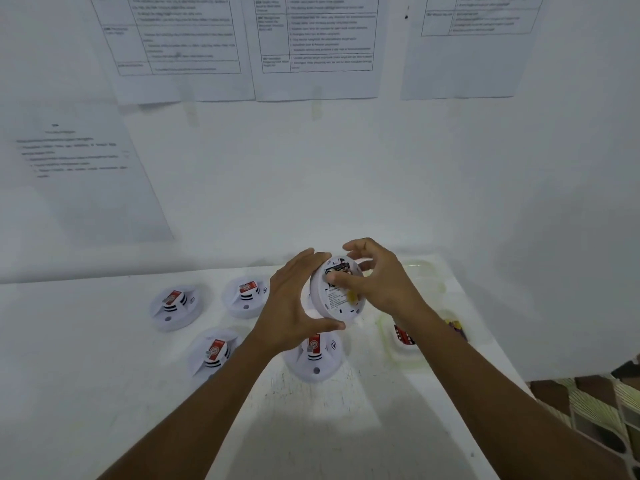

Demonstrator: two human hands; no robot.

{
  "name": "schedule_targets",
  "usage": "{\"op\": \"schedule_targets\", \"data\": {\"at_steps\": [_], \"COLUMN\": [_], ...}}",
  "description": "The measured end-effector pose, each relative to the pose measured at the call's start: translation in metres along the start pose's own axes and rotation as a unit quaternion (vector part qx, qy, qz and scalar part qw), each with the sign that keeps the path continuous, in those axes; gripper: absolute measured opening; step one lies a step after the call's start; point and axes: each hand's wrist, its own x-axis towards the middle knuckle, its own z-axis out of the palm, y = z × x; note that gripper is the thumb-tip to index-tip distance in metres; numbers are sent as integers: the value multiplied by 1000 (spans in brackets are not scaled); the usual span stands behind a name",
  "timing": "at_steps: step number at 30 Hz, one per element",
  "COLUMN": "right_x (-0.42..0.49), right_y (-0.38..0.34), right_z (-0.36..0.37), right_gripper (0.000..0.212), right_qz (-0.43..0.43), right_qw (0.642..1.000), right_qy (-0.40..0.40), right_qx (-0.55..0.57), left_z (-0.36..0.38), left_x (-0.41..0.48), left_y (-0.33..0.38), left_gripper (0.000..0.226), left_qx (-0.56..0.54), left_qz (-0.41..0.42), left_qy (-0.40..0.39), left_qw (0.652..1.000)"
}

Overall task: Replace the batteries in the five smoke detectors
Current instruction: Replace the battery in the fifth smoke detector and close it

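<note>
A white round smoke detector is held above the table, tilted with its back side and open battery bay towards me. My left hand grips its left rim between thumb and fingers. My right hand is on its right side, thumb pressed on the back near the battery bay, fingers curled behind the top edge. Several other white detectors lie face up on the white table: one at the far left, one behind my left hand, one nearer, one under the hands.
A clear plastic container with red-and-black batteries sits to the right under my right forearm; another clear tray lies behind it. Printed sheets hang on the white wall. The table's right edge meets a patterned cloth.
</note>
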Motion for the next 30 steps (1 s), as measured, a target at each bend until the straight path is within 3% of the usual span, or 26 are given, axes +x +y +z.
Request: {"op": "schedule_targets", "data": {"at_steps": [3,6,15,16,18,20,22,26,30], "right_x": [-1,0,23,27,39,49,56,63,64], "right_y": [-2,-2,20,26,44,60,74,81,85], "right_z": [7,16,32,34,38,46,55,60,60], "right_gripper": [43,37,4,6,8,16,27,47,50], "right_qz": [25,26,19,14,-40,-90,-103,-96,-138], "right_qw": [999,996,990,994,998,975,946,921,881], "right_qy": [-7,4,-2,6,8,-54,-124,-157,-168], "right_qx": [47,80,136,112,-41,-194,-281,-343,-420], "left_z": [-7,-18,-41,-47,-59,-69,-75,-77,-75], "left_x": [-4,-8,-21,-22,-26,-29,-31,-31,-33], "left_y": [-4,5,-24,-30,-43,-52,-60,-72,-80], "left_gripper": [89,101,91,92,92,92,94,99,100], "left_qx": [8,42,-19,-12,4,14,22,32,39], "left_qz": [4,-18,-7,-14,-43,-73,-88,-97,-95], "left_qy": [-10,-22,-6,-1,7,15,16,6,-7], "left_qw": [1000,999,1000,1000,999,997,996,995,995]}}
